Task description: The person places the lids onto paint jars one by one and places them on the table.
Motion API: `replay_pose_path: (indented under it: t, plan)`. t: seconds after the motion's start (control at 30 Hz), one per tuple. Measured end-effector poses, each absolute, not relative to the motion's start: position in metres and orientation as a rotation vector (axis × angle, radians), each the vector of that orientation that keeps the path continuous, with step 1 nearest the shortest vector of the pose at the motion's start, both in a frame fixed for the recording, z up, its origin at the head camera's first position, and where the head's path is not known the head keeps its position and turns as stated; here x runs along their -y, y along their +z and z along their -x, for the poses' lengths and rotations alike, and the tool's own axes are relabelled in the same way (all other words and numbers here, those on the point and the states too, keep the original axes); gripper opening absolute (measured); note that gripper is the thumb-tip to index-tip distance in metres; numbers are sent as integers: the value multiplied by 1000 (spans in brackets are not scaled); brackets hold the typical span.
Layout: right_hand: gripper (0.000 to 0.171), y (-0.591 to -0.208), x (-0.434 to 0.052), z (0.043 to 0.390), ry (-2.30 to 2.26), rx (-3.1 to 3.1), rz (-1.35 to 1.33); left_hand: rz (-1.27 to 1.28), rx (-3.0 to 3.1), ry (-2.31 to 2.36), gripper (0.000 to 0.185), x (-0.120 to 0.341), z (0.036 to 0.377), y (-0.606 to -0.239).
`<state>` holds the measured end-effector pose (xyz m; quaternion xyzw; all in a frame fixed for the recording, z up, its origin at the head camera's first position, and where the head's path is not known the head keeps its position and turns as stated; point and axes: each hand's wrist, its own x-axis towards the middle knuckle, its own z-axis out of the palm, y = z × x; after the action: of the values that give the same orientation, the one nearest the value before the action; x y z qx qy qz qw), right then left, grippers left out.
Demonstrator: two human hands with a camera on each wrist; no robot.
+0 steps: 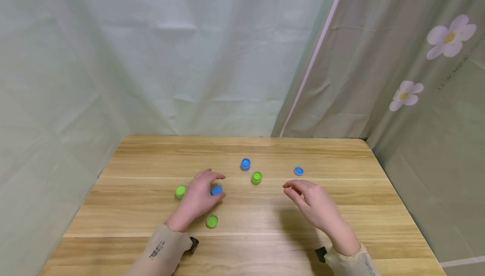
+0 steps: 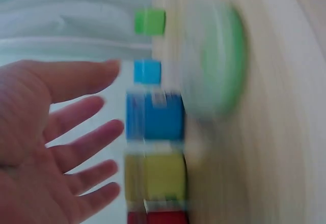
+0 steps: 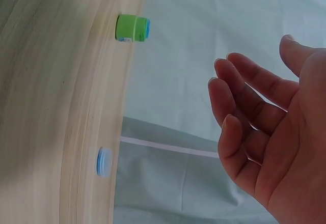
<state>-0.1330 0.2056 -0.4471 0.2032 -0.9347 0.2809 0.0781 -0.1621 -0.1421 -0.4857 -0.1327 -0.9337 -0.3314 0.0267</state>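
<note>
My left hand (image 1: 197,194) is over the left part of the table, fingers and thumb spread around a small blue jar (image 1: 217,190) without gripping it. In the left wrist view that blue jar (image 2: 155,116) stands in a row with a yellow jar (image 2: 158,176) and a red jar (image 2: 163,217), near the fingertips. A yellow-green jar (image 1: 180,191) shows left of the hand, and a green lid (image 1: 212,221) lies nearer. My right hand (image 1: 316,204) hovers over the right side, its fingers loosely bent and holding nothing.
An uncapped-looking blue jar (image 1: 245,164) and a green jar (image 1: 256,178) stand mid-table, farther back. A blue lid (image 1: 298,171) lies beyond the right hand. Curtains (image 1: 227,57) hang behind the wooden table (image 1: 246,250).
</note>
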Motion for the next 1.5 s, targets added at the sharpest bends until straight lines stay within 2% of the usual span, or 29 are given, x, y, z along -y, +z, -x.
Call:
replay_pose_path:
  t: [0.33, 0.57, 0.8, 1.5]
  plan:
    - [24, -445, -216, 138, 836, 2800, -604, 406, 2795, -1207, 49, 76, 179, -471]
    - [24, -446, -223, 137, 831, 2811, -561, 247, 2920, -1211, 51, 47, 196, -480]
    - [24, -447, -226, 133, 827, 2816, -554, 97, 2969, -1225, 49, 36, 203, -495]
    - [24, -448, -224, 125, 816, 2829, -563, 10, 2950, -1285, 37, 30, 199, -500]
